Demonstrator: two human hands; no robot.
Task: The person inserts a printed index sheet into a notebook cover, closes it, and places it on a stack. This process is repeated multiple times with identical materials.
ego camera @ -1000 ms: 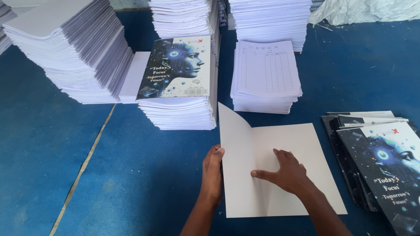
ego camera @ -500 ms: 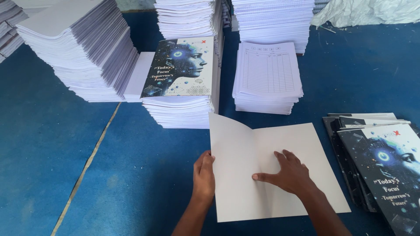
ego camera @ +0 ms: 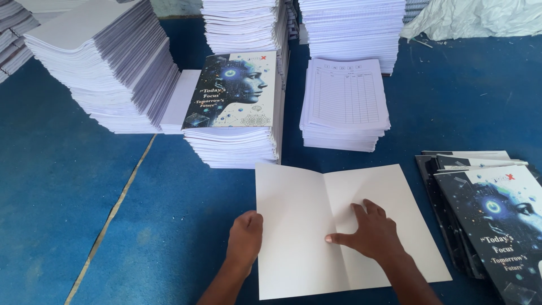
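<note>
A white folded cover sheet (ego camera: 305, 214) lies opened flat on the blue floor in front of me, blank side up, with a crease down its middle. My left hand (ego camera: 246, 237) grips its left edge, fingers curled around it. My right hand (ego camera: 370, 232) presses flat on the right half beside the crease, fingers spread. Just beyond the sheet stands a stack of printed covers (ego camera: 234, 107) showing a dark blue picture of a face.
A stack of white ruled index pages (ego camera: 345, 104) sits behind the sheet to the right. Tall piles of white paper (ego camera: 107, 62) stand at the left and back. Several finished dark-covered books (ego camera: 497, 209) lie fanned at the right. A crumpled white sack (ego camera: 480, 20) is at the far right.
The left half of the sheet, raised a second ago, has been laid down flat. My left hand moved left with its edge. My right hand stayed pressing the right half.
</note>
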